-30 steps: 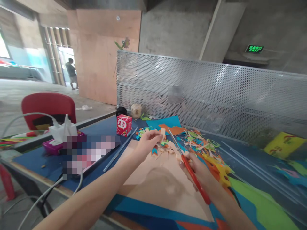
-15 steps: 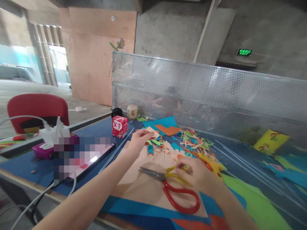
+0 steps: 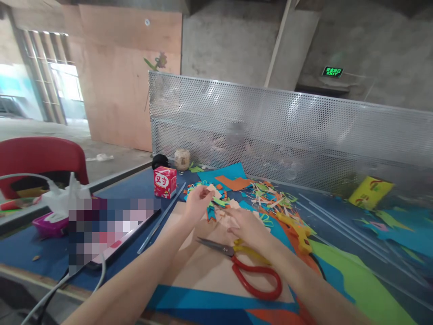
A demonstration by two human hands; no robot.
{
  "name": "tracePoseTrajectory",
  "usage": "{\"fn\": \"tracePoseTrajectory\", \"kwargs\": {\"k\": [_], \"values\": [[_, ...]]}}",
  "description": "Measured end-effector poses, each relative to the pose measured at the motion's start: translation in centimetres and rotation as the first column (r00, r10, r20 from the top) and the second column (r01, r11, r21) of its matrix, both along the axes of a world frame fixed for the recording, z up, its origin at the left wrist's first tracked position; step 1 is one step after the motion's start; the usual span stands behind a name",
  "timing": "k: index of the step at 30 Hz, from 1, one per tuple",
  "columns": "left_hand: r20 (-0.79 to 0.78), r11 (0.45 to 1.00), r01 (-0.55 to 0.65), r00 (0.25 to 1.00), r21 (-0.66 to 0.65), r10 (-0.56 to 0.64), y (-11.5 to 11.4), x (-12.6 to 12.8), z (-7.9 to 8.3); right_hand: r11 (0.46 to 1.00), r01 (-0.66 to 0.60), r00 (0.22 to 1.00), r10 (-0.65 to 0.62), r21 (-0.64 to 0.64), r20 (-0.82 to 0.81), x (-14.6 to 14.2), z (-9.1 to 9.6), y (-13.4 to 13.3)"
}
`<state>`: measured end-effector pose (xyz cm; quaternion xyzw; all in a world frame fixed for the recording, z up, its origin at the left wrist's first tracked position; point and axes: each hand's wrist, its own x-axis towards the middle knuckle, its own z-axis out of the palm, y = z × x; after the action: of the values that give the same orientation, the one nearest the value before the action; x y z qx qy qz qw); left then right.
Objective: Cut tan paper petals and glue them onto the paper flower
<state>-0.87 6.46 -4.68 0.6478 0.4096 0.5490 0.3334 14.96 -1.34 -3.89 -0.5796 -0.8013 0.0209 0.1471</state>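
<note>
My left hand (image 3: pixel 199 205) pinches a small pale peach piece of paper (image 3: pixel 214 189) between thumb and fingertips, over the cut scraps. My right hand (image 3: pixel 249 225) reaches in low from the right, thumb and fingers apart, beside pale paper scraps (image 3: pixel 227 221); no held thing shows in it. Between and below the hands lie scissors (image 3: pixel 216 246), with one red and one yellow handle, their blades pointing left on a peach paper sheet (image 3: pixel 186 266). A folded blue-and-orange paper piece (image 3: pixel 211 214) sits just under my left fingertips.
Paper strips (image 3: pixel 270 196) are heaped behind my right hand, near a yellow glue gun (image 3: pixel 297 230). At left are a red box (image 3: pixel 165 182), a phone or tablet (image 3: pixel 135 230) with a cable, and a purple tissue box (image 3: pixel 50 225). A perforated metal screen (image 3: pixel 270 126) borders the table.
My right hand has left the scissors' yellow handle and moved up and left to the scraps near my left hand. My left hand keeps the peach paper. The whole view has shifted slightly.
</note>
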Motion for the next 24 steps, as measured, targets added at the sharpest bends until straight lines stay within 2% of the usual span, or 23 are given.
{"fn": "tracePoseTrajectory", "kwargs": {"k": [6,8,10,12,15,17,19,21,24], "values": [[-0.004,1.000,0.019,1.000,0.006,-0.019,-0.6,0.2,0.4,0.997,-0.033,0.996,0.027,0.065,0.087,-1.0,-0.4,-0.3],[-0.004,0.999,0.025,1.000,0.033,-0.025,-1.1,0.3,0.7,0.995,-0.016,0.991,0.004,0.094,0.134,-1.2,-0.3,-0.6],[-0.005,0.999,0.003,1.000,0.048,-0.003,-1.4,0.4,0.8,0.993,0.052,0.991,-0.064,0.105,0.114,-0.6,0.0,-0.3],[-0.014,0.999,-0.012,1.000,0.048,0.013,-1.5,0.4,0.8,0.975,0.196,0.979,-0.201,0.106,0.039,1.1,0.8,0.7],[-0.045,1.000,0.006,0.999,0.022,-0.005,-1.5,0.5,0.5,0.914,0.376,0.923,-0.383,0.153,0.019,5.0,2.4,3.2],[-0.060,0.999,0.034,0.998,0.018,-0.033,-1.4,0.5,0.3,0.867,0.461,0.882,-0.471,0.190,0.012,7.4,3.4,4.7],[-0.067,0.998,0.055,0.996,0.025,-0.053,-1.4,0.5,0.2,0.844,0.502,0.857,-0.514,0.188,0.020,8.9,4.0,5.6],[-0.071,0.998,0.054,0.996,0.022,-0.052,-1.3,0.5,0.2,0.852,0.499,0.859,-0.510,0.155,0.039,9.3,3.8,5.7],[-0.063,0.998,0.068,0.996,-0.018,-0.069,-1.5,0.8,0.4,0.911,0.410,0.908,-0.413,0.051,0.077,8.6,2.4,4.6]]}}
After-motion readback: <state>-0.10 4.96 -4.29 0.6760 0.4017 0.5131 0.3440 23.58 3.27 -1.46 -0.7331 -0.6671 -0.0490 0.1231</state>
